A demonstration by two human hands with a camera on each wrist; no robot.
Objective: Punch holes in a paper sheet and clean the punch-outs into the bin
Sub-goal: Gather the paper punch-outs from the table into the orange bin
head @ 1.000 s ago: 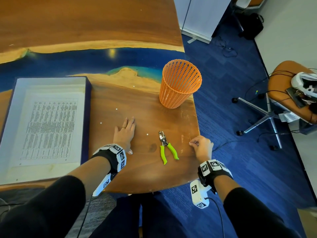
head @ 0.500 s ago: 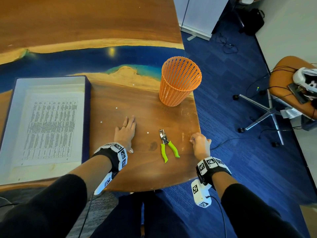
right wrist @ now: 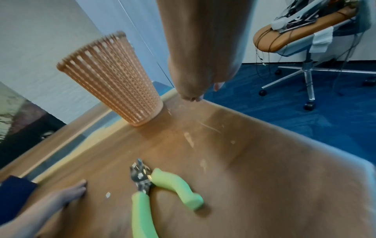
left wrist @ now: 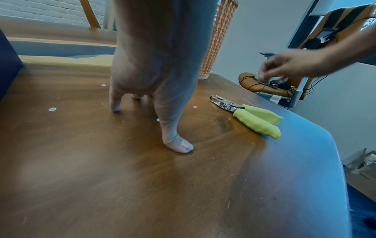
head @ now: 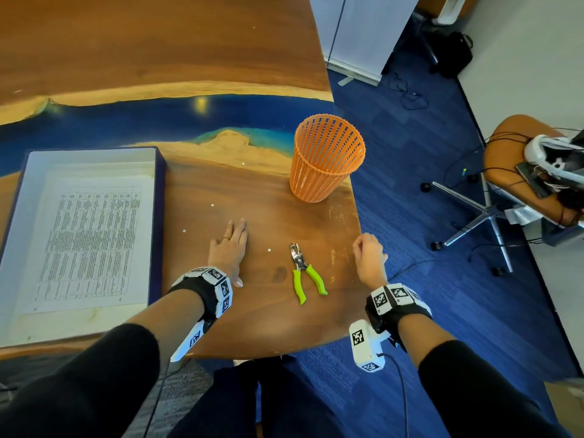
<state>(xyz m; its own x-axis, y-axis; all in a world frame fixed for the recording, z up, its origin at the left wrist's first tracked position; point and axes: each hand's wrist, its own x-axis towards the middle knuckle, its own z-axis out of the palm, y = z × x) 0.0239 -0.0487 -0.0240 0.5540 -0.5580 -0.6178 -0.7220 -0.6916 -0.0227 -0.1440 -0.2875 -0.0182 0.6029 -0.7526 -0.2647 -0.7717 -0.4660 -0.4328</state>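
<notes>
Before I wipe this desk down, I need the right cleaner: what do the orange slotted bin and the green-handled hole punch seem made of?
The orange slotted bin looks like moulded matte plastic, judging by its uniform ribs. The green-handled hole punch has a shiny, probably steel head and dull green grips, likely rubber or soft plastic.

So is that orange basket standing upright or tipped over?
Upright. The orange mesh bin stands on its narrow base near the table's right edge, open rim up. Whether it holds anything cannot be told.

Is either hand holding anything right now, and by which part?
Left hand lies flat on the table, holding nothing. Right hand hovers with fingertips pinched together; whether a punch-out sits between them cannot be told. The hole punch lies untouched.
</notes>
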